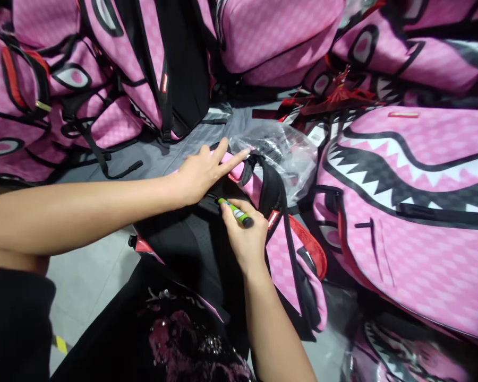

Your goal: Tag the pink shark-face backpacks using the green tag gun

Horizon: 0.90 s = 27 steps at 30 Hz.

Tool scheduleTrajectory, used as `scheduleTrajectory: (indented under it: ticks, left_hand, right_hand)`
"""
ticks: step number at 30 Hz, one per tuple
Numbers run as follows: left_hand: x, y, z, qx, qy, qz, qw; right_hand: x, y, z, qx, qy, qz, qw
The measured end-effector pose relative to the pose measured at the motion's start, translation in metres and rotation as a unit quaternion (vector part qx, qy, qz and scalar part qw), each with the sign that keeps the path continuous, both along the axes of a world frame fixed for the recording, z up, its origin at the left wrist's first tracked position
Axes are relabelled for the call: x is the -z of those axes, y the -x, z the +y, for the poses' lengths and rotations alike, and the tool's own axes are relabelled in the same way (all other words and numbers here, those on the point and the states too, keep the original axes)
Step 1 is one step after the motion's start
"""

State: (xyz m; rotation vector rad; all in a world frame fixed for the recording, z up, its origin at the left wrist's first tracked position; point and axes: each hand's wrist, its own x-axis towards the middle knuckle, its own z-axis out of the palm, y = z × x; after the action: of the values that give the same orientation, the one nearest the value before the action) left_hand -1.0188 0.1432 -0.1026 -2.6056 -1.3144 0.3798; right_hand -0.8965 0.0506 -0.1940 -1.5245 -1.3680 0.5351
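Observation:
A black and pink backpack (187, 239) lies across the lap and the table edge with its black padded side up. My left hand (203, 170) rests on its upper part, fingers spread and stretched out toward the strap. In my right hand (247, 228) is a green marker pen (236, 211) with a dark end, gripped between thumb and fingers. Its thin tip points at the black fabric just below my left hand; whether it touches I cannot tell. The pink shoulder strap (281, 276) with red trim hangs down to the right of my right hand.
A crumpled clear plastic bag (282, 154) lies behind the backpack on the grey table cover (239, 119). To the right stands a pink backpack with a toothed mouth (414, 212). Several more pink backpacks (279, 37) line the back and left. Red tags (338, 95) lie between them.

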Motion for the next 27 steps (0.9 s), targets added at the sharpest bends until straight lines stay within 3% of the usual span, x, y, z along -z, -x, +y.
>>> scheduleTrajectory:
  ticks: [5,10,17,23,27]
  left_hand:
    - [0.005,0.009,0.01,0.07,-0.013,0.003,0.997]
    - [0.005,0.018,0.011,0.099,0.002,-0.008,0.995]
    - [0.002,0.003,0.007,0.026,-0.009,0.019,0.999]
    - [0.014,0.013,-0.001,0.004,-0.05,-0.029,0.998]
    - [0.011,0.017,0.002,0.024,-0.026,-0.009,0.999]
  right_hand:
    - [0.001,-0.003,0.001,0.012,-0.007,0.019,1.0]
    - [-0.002,0.001,0.0,0.0,-0.022,-0.009,1.0]
    - [0.009,0.013,0.012,-0.007,-0.047,-0.019,0.999]
    - [0.013,0.014,0.013,-0.01,-0.054,-0.006,0.998]
    - [0.011,0.008,0.006,-0.008,-0.068,-0.001,0.998]
